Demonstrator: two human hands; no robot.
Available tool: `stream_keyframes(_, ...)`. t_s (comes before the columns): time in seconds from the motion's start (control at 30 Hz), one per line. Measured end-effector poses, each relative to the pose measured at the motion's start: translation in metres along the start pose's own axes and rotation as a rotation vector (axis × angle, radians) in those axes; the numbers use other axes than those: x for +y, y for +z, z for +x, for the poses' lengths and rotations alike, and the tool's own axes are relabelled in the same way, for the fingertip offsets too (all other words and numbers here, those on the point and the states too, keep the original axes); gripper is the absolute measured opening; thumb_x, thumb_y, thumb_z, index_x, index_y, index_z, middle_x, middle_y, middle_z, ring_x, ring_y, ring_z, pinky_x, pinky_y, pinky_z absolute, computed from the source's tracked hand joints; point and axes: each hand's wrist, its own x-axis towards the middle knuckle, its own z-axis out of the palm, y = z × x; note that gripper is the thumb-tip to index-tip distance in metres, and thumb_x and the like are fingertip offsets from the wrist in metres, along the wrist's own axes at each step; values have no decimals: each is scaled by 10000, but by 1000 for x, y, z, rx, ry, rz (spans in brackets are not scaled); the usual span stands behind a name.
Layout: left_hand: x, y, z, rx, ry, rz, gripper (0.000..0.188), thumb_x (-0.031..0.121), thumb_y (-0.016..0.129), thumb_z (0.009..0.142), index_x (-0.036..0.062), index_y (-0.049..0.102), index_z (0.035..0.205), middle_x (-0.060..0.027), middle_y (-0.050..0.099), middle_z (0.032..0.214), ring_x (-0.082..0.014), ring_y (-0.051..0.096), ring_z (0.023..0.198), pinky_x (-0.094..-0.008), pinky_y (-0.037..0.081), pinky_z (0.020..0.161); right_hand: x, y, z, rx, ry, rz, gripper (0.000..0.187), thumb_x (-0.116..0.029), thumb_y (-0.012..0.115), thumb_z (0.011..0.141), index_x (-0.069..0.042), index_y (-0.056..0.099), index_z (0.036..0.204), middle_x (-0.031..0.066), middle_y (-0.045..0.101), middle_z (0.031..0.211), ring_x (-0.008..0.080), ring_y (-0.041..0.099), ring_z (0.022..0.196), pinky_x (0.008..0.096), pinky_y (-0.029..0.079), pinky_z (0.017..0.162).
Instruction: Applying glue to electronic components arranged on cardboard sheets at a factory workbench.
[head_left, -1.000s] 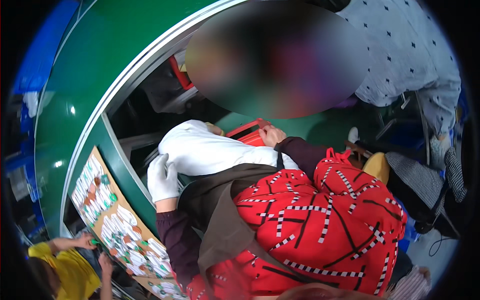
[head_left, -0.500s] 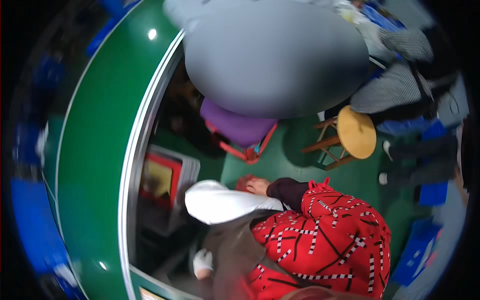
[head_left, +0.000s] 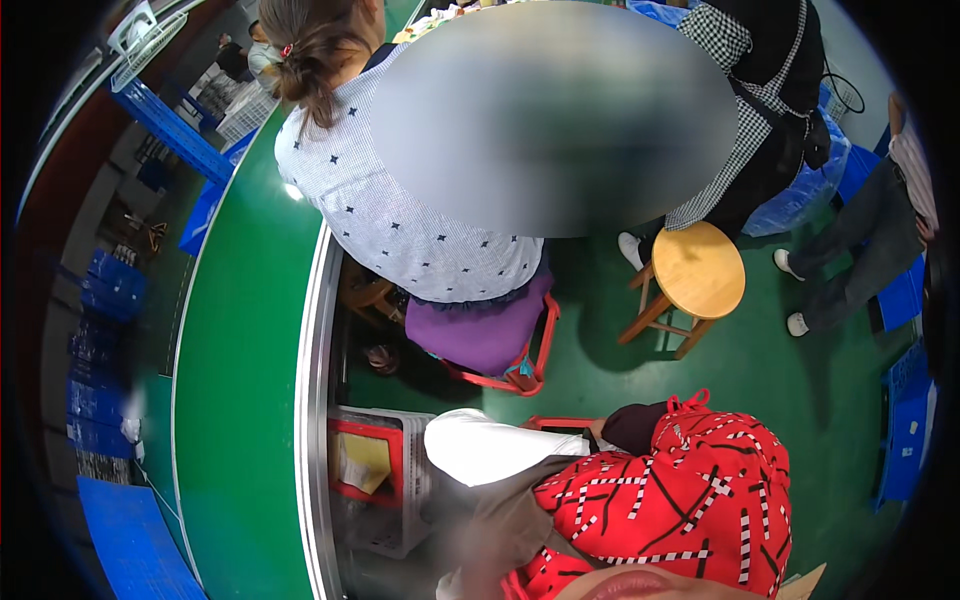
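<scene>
My right hand (head_left: pixel 598 430) is at the end of a dark cuff (head_left: pixel 635 427) and a red patterned sleeve (head_left: pixel 700 470). Only a sliver of it shows, beside the rim of a red plastic piece (head_left: pixel 562 423), perhaps a seat edge; its fingers are hidden. Low in the picture, my left hand (head_left: pixel 449 585), in a white glove, is cut off and blurred. My white-clad knee (head_left: pixel 490 447) and a dark grey apron (head_left: pixel 520 515) lie between the hands. Left of the knee stands a grey crate (head_left: pixel 415 505) with a red frame (head_left: pixel 396 470) and a yellowish sheet (head_left: pixel 362 463).
A long green table (head_left: pixel 245 400) with a metal edge (head_left: pixel 318 400) runs along my left. Ahead, a person (head_left: pixel 420 240) sits on a purple-covered red stool (head_left: pixel 480 330). A round wooden stool (head_left: pixel 700 270), other people and blue bins (head_left: pixel 905 425) are to the right.
My view has swung up and left, bringing the seated person into sight. The right hand has mostly slipped out of sight beside the red piece. The left glove now shows only at the lower edge.
</scene>
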Motion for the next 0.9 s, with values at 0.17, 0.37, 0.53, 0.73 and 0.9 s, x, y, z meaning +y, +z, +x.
stream_keyframes(0.17, -27, 6, 2, 7, 40, 92, 438, 392, 598, 773, 18, 602, 1001, -158, 608, 992, -247, 562, 937, -318, 411, 839, -6, -1, 5, 2, -21, 0, 303, -328, 520, 758, -67, 639, 857, 190, 602, 855, 328, 591, 770, 413, 455, 706)
stream_keyframes(0.37, -27, 18, 5, -35, -97, 244, 323, 313, 570, 732, 94, 633, 961, -131, 638, 893, -282, 614, 834, -323, 466, 713, 13, 4, -4, -7, -34, -18, 305, -319, 519, 760, -60, 636, 871, 193, 598, 877, 327, 586, 793, 409, 453, 718)
stream_keyframes(0.53, -51, 37, -1, 119, 542, 912, 271, 278, 443, 843, 80, 584, 724, -170, 585, 727, -331, 581, 695, -436, 467, 603, 12, 15, 12, -77, -112, -123, 307, -312, 519, 763, -54, 633, 882, 195, 596, 894, 327, 583, 811, 405, 450, 729)
stream_keyframes(0.73, -43, 47, 43, 105, 261, 173, 390, 293, 504, 791, 37, 557, 1080, -193, 542, 1096, -327, 489, 1045, -370, 382, 896, 15, -9, 16, 20, -109, -85, 309, -304, 518, 765, -47, 629, 896, 198, 592, 916, 326, 579, 834, 400, 448, 741)
stream_keyframes(0.9, -27, 47, 8, 181, 54, 301, 320, 231, 528, 760, 52, 599, 1015, -178, 572, 1024, -315, 523, 977, -372, 404, 860, -10, -15, 23, -72, -151, -111, 312, -297, 517, 767, -41, 626, 907, 200, 589, 933, 325, 575, 852, 397, 446, 752)
